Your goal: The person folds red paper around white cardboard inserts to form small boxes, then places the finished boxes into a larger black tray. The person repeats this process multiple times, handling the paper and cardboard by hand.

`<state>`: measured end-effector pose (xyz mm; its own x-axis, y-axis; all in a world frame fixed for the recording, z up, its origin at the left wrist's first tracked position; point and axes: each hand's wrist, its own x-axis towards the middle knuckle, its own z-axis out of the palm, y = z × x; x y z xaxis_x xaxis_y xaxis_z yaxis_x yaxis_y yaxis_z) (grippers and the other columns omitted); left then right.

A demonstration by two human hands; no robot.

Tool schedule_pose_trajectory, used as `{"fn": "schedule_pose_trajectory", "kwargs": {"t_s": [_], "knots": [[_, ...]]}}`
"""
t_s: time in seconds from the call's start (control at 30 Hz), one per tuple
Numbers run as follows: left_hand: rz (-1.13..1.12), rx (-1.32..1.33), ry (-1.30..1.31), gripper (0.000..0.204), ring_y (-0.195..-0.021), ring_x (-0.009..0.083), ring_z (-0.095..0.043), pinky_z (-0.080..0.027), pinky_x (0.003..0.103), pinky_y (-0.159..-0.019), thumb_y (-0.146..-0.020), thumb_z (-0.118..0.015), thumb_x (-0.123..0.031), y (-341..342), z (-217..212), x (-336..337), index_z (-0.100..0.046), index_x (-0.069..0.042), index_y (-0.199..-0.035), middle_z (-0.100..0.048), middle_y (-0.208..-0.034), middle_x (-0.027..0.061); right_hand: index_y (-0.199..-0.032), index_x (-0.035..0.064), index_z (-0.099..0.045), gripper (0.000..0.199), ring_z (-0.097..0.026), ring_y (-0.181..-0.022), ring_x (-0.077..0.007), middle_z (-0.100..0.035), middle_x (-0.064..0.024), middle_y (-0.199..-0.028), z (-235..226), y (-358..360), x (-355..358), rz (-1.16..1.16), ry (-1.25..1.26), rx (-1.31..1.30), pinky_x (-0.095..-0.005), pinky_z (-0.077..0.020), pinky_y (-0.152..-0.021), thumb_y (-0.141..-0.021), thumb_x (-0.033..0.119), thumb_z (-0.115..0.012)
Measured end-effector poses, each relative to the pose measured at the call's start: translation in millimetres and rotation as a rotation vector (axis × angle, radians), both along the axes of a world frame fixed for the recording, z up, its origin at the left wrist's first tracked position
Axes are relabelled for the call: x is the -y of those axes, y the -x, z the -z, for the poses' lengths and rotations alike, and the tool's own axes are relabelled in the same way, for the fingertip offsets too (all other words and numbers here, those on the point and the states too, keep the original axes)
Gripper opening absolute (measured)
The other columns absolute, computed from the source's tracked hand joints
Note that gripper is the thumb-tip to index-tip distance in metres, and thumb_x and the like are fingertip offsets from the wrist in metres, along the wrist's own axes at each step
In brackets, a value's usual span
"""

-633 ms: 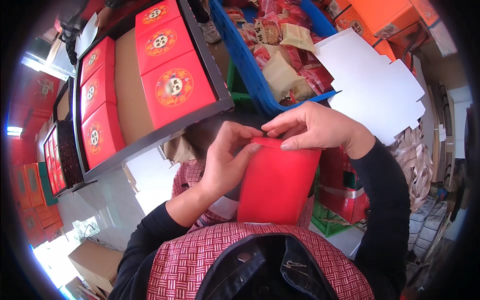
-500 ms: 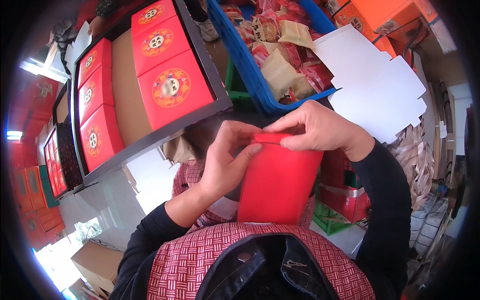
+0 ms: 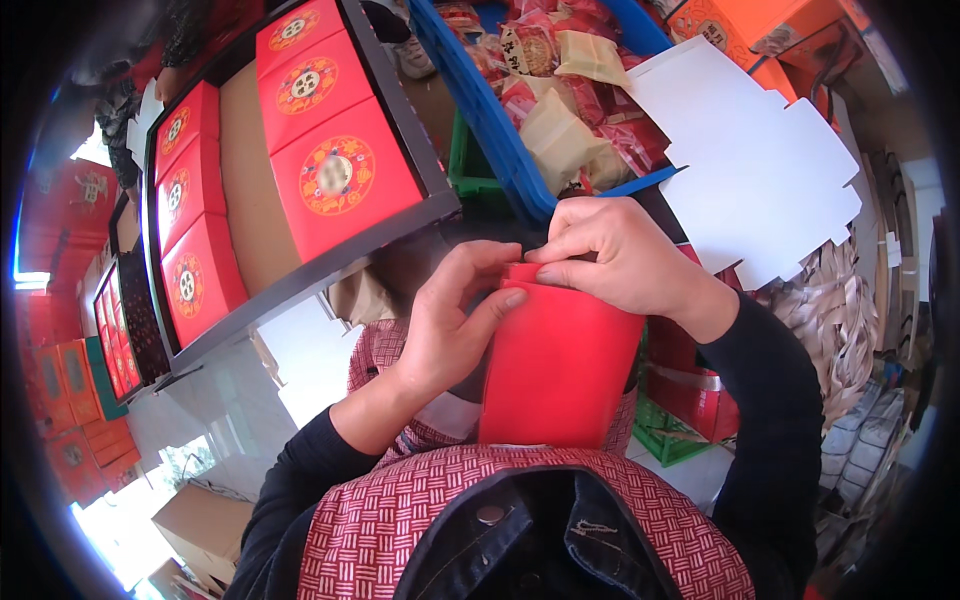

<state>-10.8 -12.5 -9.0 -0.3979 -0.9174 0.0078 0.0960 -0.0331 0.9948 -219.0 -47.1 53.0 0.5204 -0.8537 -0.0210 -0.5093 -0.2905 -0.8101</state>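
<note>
A plain red box (image 3: 560, 365) stands against my apron, its far end between my hands. My left hand (image 3: 448, 320) grips the box's far left corner, thumb on the near face and fingers curled over the edge. My right hand (image 3: 630, 255) pinches the small red flap at that same edge, thumb and fingers pressed together near its middle. The inside of the box is hidden, and the right fingertips partly cover the flap.
At the left, a black-rimmed tray (image 3: 405, 228) holds several red printed boxes (image 3: 335, 175). Ahead, a blue crate (image 3: 497, 150) is full of wrapped packets. White die-cut card (image 3: 740, 150) lies on its right side. Further right is a bundle of beige strips (image 3: 825, 330). A cardboard box (image 3: 200, 525) stands at lower left.
My right hand has slid left along the box's far edge, its fingers curling in closer to my left hand. The left hand keeps its grip almost unmoved.
</note>
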Motion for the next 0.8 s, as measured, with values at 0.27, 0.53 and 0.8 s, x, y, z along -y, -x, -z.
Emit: {"fn": "schedule_pose_trajectory", "kwargs": {"t_s": [0.27, 0.53, 0.8], "knots": [[-0.017, -0.069, -0.061, 0.029, -0.104, 0.0175, -0.060, -0.050, 0.030, -0.091, -0.088, -0.063, 0.002, -2.5, -2.3, -4.0, -0.054, 0.003, -0.116, -0.059, -0.112, 0.0100, -0.084, -0.0015, -0.072, 0.009, -0.059, -0.069, -0.0170, -0.061, -0.0084, -0.075, 0.9, 2.0, 1.5, -0.065, 0.012, -0.028, -0.0281, -0.0458, -0.062, -0.076, 0.003, -0.071], [0.027, 0.069, 0.111, 0.021, -0.097, 0.0144, -0.059, -0.049, 0.026, -0.085, -0.087, -0.063, 0.003, -2.3, 4.9, 3.0, -0.059, 0.002, -0.107, -0.060, -0.106, 0.0085, -0.086, -0.0025, -0.070, 0.007, -0.058, -0.068, -0.0135, -0.061, -0.0061, -0.076, 2.4, 4.7, -2.4, 0.051, 0.001, 0.128, -0.0245, -0.0463, -0.063, -0.083, 0.002, -0.066], [0.019, 0.027, 0.062, 0.015, -0.095, 0.0121, -0.058, -0.047, 0.024, -0.083, -0.087, -0.061, 0.006, -2.0, -0.1, 0.3, -0.061, 0.002, -0.101, -0.059, -0.106, 0.0073, -0.105, -0.0017, -0.068, 0.023, -0.064, -0.084, -0.0095, -0.069, -0.0065, -0.094, 13.5, 76.2, -60.3, 0.455, -0.511, 0.537, -0.0214, -0.0512, -0.078, -0.085, 0.011, -0.071]]}}
